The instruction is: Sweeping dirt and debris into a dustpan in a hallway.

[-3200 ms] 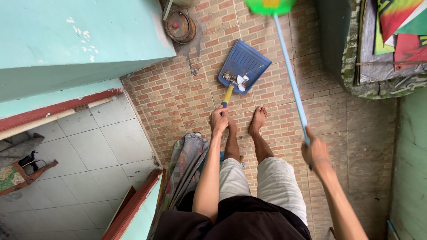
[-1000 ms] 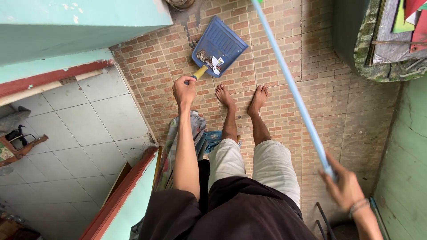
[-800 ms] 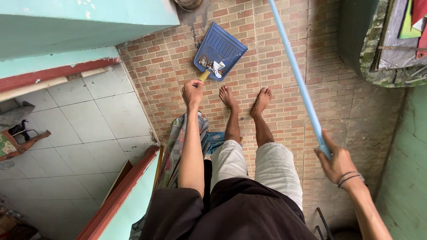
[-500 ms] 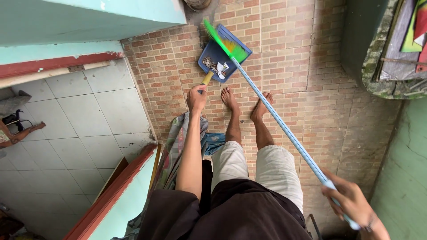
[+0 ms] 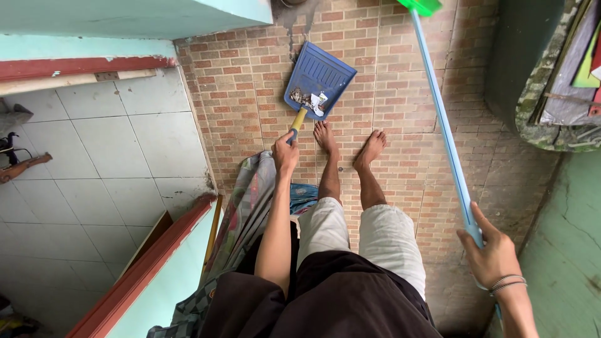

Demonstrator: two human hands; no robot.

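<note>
My left hand point(image 5: 285, 152) grips the blue dustpan point(image 5: 319, 79) by its yellow handle; my right hand point(image 5: 491, 253) clasps the broom's pale blue pole point(image 5: 441, 119).

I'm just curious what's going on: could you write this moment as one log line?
left hand: grips dustpan by yellow handle | dustpan: holds litter, on brick floor | right hand: grips broom pole | broom head: beyond dustpan

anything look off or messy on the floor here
Mostly tidy. A crumpled cloth lies heaped on the brick floor by the doorway, and a dark stain spreads along the wall base above the blue dustpan.
</note>
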